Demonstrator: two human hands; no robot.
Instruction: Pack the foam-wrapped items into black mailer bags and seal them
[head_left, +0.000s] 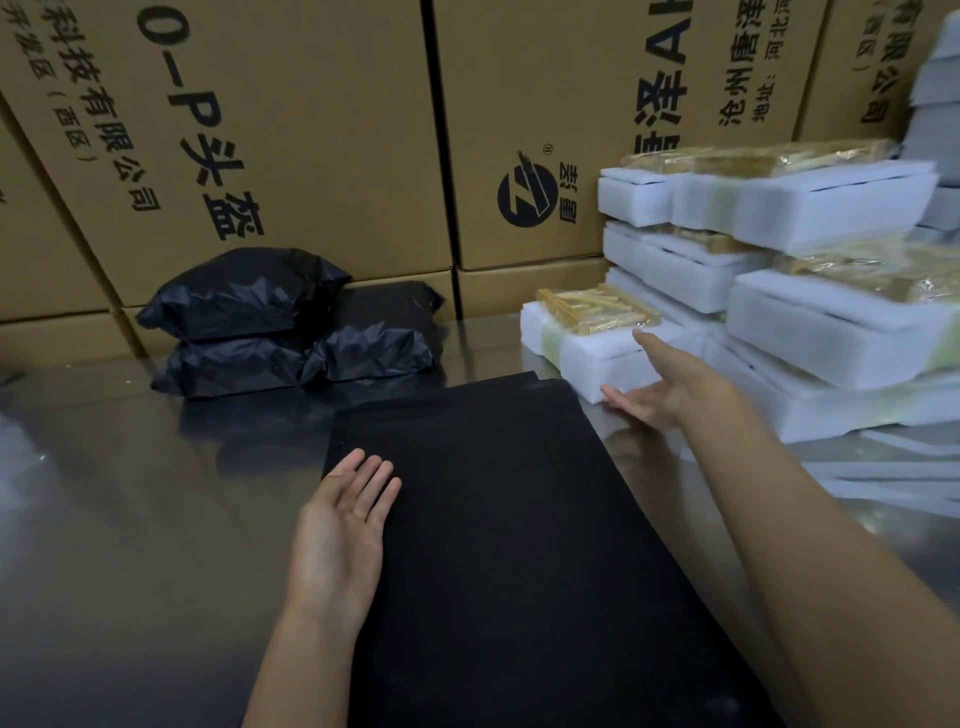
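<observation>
Both forearms are bare to the frame's edge, and the hands (337, 530) wear nothing.

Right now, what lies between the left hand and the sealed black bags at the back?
Head view: only bare steel table, showing reflections, between the left hand and the sealed black bags.

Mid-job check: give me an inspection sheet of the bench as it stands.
Surface: reflective metal table, dim light.
Job's things: flat black mailer bags stacked in front; foam-wrapped items piled right; packed black bags at back left.
Clutter: loose foam sheets at right edge.
Grippers: left hand open, palm up, at the mailer stack's edge; right hand open, at the nearest foam-wrapped item, not gripping.
Cables: nothing seen.
Surroundings: printed cardboard boxes behind.
</observation>
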